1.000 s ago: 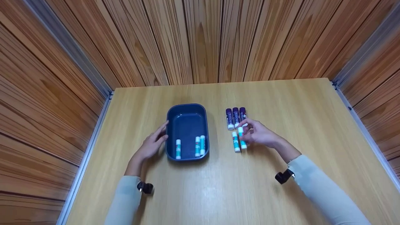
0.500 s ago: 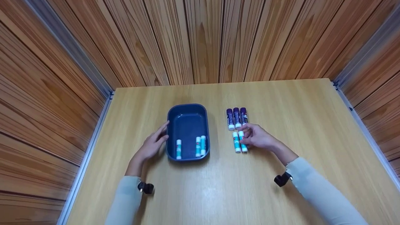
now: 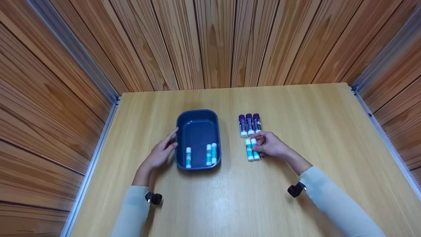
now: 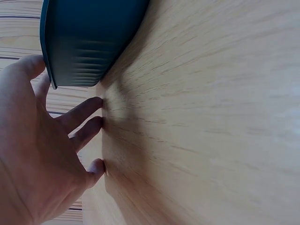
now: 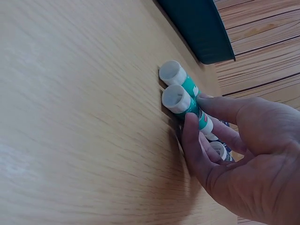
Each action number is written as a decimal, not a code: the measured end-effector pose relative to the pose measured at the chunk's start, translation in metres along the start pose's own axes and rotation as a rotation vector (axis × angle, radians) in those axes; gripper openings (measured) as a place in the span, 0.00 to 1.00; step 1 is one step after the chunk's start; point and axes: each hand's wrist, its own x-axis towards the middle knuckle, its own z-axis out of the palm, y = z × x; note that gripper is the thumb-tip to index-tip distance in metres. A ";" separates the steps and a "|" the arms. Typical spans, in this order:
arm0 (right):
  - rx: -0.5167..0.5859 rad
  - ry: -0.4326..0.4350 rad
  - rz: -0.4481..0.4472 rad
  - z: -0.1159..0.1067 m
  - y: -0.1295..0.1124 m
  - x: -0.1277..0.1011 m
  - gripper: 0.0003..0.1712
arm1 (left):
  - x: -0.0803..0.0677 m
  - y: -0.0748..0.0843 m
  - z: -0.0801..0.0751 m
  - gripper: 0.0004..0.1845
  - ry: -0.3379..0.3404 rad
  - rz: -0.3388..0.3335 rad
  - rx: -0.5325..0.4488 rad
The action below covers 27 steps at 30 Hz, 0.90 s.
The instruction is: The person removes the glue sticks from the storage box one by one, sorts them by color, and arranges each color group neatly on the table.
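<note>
Right hand [image 3: 273, 146] pinches the outer teal-and-white glue stick [image 3: 255, 148] on the wooden tabletop [image 3: 263, 197]. Lift it straight, leaving its twin [image 3: 249, 149]. Left hand [image 3: 159, 153], fingers relaxed, steadies the dark blue plastic tray [image 3: 197, 115]

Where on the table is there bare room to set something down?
Free: the far strip of the light wooden table behind the dark blue plastic tray, and the near edge between the sleeves. Crowded: around the right hand, teal glue sticks and purple glue sticks.

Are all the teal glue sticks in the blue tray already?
No, three lie in the blue tray, but two teal glue sticks lie on the table at the right hand.
</note>
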 end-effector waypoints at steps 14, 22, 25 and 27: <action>-0.071 -0.004 -0.037 -0.013 -0.016 -0.008 0.27 | 0.000 -0.002 0.000 0.34 -0.003 -0.009 0.003; -0.099 -0.017 -0.085 -0.008 -0.037 -0.013 0.24 | 0.000 -0.002 0.000 0.33 0.016 0.019 0.001; -0.093 -0.036 -0.107 -0.002 -0.045 -0.013 0.24 | 0.000 -0.001 0.001 0.33 0.017 0.013 0.002; -0.091 -0.049 -0.123 0.003 -0.050 -0.011 0.24 | 0.000 -0.001 0.001 0.33 0.017 0.005 0.004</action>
